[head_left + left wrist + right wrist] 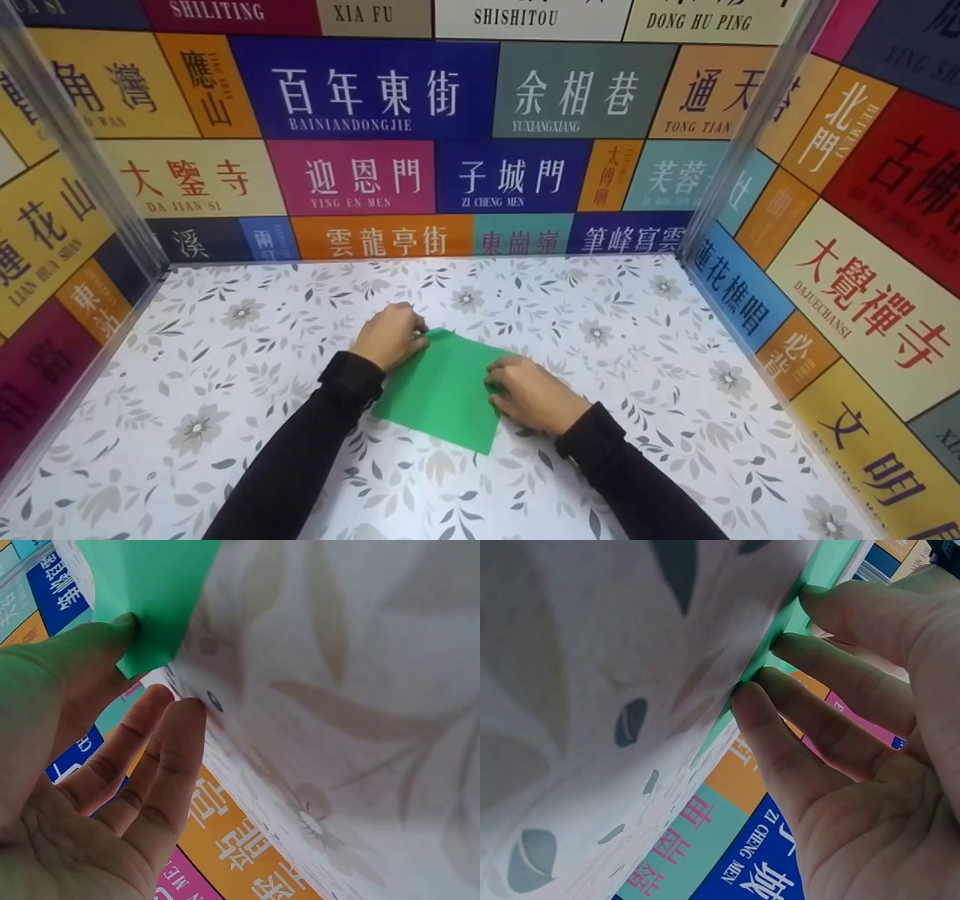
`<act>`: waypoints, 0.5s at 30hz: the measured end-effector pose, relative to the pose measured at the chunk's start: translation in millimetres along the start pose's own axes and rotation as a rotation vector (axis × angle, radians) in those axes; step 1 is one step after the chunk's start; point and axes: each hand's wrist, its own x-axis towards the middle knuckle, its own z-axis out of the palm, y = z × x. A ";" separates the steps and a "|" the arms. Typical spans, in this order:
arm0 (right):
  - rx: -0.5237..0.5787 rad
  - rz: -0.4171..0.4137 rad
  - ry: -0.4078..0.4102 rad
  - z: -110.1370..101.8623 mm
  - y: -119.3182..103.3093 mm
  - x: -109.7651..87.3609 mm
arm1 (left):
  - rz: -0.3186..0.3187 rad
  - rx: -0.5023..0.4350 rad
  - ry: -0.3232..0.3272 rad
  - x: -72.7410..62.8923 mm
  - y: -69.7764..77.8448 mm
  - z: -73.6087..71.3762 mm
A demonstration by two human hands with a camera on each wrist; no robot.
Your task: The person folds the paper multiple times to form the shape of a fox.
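Note:
A green sheet of paper [442, 390] lies tilted on the patterned tabletop, with faint lines across it. At its upper left corner my left hand [388, 335] pinches the paper. In the left wrist view the thumb [112, 634] presses on the green sheet [154, 596], the index finger is mostly hidden behind it, and the other fingers are spread below. My right hand [536, 394] holds the right edge of the paper. The right wrist view shows the thumb and fingertips of that hand [847, 712] along the green edge [780, 622], close to the table.
The white tabletop [202, 360] has a grey and beige floral pattern. Panels with colourful blocks of Chinese lettering rise at the back [360, 90], the left [45, 225] and the right [855, 277]. Clear strips run along the corners where the panels meet.

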 end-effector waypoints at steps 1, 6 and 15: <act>0.000 0.001 0.001 -0.1 0.2 0.1 | 0.004 -0.004 0.001 -0.8 0.4 -0.5; -0.011 0.005 -0.006 0.4 0.0 0.4 | -0.028 -0.024 -0.021 -8.2 14.2 -10.6; -0.007 0.019 0.002 0.1 -0.7 0.5 | -0.059 -0.066 0.006 -13.2 21.6 -12.6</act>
